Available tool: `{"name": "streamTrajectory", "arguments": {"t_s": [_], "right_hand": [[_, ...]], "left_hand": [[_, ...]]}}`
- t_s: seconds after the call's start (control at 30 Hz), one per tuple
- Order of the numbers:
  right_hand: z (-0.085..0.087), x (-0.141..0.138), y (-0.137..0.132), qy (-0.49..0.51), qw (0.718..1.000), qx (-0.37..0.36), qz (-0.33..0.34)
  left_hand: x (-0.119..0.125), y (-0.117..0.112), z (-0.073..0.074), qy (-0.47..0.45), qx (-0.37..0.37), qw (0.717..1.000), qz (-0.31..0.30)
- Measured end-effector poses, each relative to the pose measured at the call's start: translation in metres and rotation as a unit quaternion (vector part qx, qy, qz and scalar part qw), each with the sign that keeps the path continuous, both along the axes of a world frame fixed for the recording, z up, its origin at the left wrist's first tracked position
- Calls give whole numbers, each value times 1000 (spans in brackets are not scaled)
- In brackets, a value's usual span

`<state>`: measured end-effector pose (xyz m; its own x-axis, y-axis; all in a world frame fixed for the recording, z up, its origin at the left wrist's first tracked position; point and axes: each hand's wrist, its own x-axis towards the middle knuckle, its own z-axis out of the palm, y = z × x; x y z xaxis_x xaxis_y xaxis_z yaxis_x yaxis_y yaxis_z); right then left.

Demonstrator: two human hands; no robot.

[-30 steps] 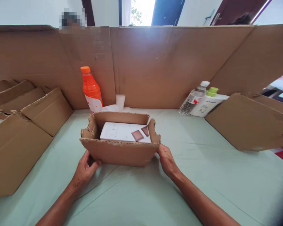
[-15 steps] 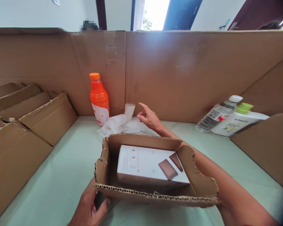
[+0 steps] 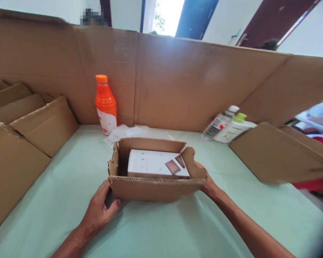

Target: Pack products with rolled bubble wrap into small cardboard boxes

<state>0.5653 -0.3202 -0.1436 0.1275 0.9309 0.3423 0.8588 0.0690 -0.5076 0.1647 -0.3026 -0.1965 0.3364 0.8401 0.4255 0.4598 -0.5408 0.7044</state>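
Observation:
An open, shallow cardboard box (image 3: 150, 188) with torn edges sits on the pale green tabletop (image 3: 164, 229) in front of me. A flat white box (image 3: 153, 163) with brown squares printed on it lies inside. My left hand (image 3: 99, 211) is closed on the cardboard box's near left corner, thumb on the front wall. My right hand (image 3: 208, 184) is against the box's right wall, its fingers mostly hidden behind the cardboard.
An orange bottle (image 3: 105, 105) and crumpled clear plastic (image 3: 123, 130) stand behind the box. A clear water bottle (image 3: 218, 123) and a white green-capped bottle (image 3: 235, 129) lie at the back right. A tall cardboard wall (image 3: 177, 79), stacked cardboard (image 3: 29, 136) and a cardboard flap (image 3: 274, 154) ring the table.
Half a second ago my right hand reached past the box toward the plastic cups at the back; it has come back to the box's right side. The upright cup no longer shows.

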Motion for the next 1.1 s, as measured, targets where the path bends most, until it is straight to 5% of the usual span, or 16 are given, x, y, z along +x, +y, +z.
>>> {"name": "streamTrajectory", "arguments": {"t_s": [0.13, 0.27, 0.47, 0.63, 0.8, 0.97, 1.1], "right_hand": [[-10, -8, -98, 13, 996, -67, -56], [-4, -36, -126, 111, 987, -115, -28], [2, -83, -100, 191, 972, -124, 55], [-15, -99, -62, 225, 970, -82, 39], [-37, -94, -41, 233, 970, 0, 73], [-46, -58, -43, 66, 985, 145, -64], [-53, -27, -35, 3, 982, 111, -152]], "left_hand": [[-2, 0, -1, 9, -26, 999, 16], [-3, -3, 5, 32, -47, 998, 29], [-1, -4, 14, 56, 10, 996, 72], [-6, 5, 6, 51, -101, 983, 144], [-8, 8, -3, -26, -168, 980, 106], [-10, 7, -7, -36, -178, 979, 89], [-12, 6, -9, -40, -183, 978, 94]]}}
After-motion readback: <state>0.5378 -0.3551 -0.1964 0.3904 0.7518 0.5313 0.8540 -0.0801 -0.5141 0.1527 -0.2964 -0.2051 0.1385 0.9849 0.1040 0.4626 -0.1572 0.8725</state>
